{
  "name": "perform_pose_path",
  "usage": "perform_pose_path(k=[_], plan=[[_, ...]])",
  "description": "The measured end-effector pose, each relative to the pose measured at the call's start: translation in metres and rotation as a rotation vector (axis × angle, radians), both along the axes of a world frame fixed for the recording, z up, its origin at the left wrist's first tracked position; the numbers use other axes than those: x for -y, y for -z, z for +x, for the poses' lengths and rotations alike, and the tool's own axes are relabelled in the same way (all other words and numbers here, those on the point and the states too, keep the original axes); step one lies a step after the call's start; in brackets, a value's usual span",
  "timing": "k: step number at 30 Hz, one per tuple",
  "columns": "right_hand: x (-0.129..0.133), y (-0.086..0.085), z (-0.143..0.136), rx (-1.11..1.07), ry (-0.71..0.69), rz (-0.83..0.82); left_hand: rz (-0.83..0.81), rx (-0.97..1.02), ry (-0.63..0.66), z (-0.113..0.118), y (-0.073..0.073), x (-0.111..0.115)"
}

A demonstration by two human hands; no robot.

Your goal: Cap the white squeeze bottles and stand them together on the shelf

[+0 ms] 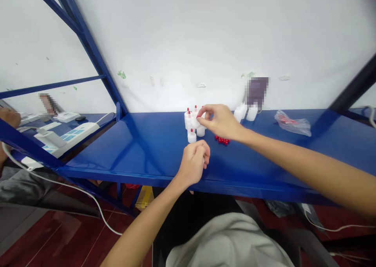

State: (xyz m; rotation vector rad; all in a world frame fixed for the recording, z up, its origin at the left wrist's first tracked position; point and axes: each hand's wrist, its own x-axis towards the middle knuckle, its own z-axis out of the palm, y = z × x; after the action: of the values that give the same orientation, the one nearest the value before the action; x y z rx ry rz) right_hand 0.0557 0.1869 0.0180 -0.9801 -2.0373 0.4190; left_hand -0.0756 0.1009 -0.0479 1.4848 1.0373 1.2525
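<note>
Over the blue shelf, my right hand is closed in a pinch, with a bit of a red cap showing at its thumb and fingertip. Whether a bottle hangs from that cap is unclear, as white bottles stand right behind it. My left hand is curled shut nearer the shelf's front edge; a sliver of white shows by its fingers, but what it holds is hidden. Several small white bottles with red pointed caps stand upright just beyond my left hand. Loose red caps lie below my right wrist.
White bottles without visible red caps stand by the wall at the back right. A clear plastic bag with red items lies farther right. On the left are a blue frame post, a power strip and another person's hand.
</note>
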Motion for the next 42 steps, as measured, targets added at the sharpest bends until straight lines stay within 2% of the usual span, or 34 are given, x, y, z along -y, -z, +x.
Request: perform_pose_path(k=[4, 8, 11, 14, 17, 20, 24, 28, 33, 35, 39, 42], plan=[[-0.014, 0.014, -0.017, 0.188, -0.021, -0.009, 0.076, -0.058, 0.081, -0.001, -0.001, 0.006], [-0.007, 0.019, -0.016, 0.285, -0.006, -0.050, 0.080, 0.002, 0.099, -0.002, 0.003, 0.009], [0.005, 0.013, 0.008, 0.342, -0.048, -0.058, 0.098, 0.014, 0.023, -0.001, 0.004, 0.009], [0.009, 0.009, 0.045, 0.365, -0.116, -0.099, 0.069, 0.019, -0.046, 0.002, 0.004, 0.007], [0.003, 0.015, 0.079, 0.319, -0.098, -0.126, 0.002, 0.061, -0.087, 0.003, 0.003, 0.002], [-0.004, 0.028, 0.096, 0.316, -0.032, -0.109, -0.016, 0.070, -0.097, 0.002, 0.002, -0.001], [-0.008, 0.038, 0.091, 0.493, 0.010, -0.056, -0.012, -0.028, -0.060, 0.002, 0.001, -0.002], [-0.019, 0.037, 0.077, 0.574, 0.008, -0.056, -0.043, -0.030, -0.099, 0.005, 0.001, -0.003], [-0.042, 0.035, 0.064, 0.606, -0.009, -0.108, 0.216, -0.292, -0.260, -0.009, -0.002, -0.006], [-0.048, 0.035, 0.062, 0.602, -0.029, -0.162, 0.258, -0.349, -0.320, -0.019, -0.004, -0.009], [-0.055, 0.039, 0.061, 0.570, -0.062, -0.252, 0.199, -0.238, -0.342, -0.031, -0.008, -0.015], [-0.055, 0.038, 0.059, 0.515, -0.038, -0.213, 0.173, -0.125, -0.303, -0.027, -0.010, -0.016]])
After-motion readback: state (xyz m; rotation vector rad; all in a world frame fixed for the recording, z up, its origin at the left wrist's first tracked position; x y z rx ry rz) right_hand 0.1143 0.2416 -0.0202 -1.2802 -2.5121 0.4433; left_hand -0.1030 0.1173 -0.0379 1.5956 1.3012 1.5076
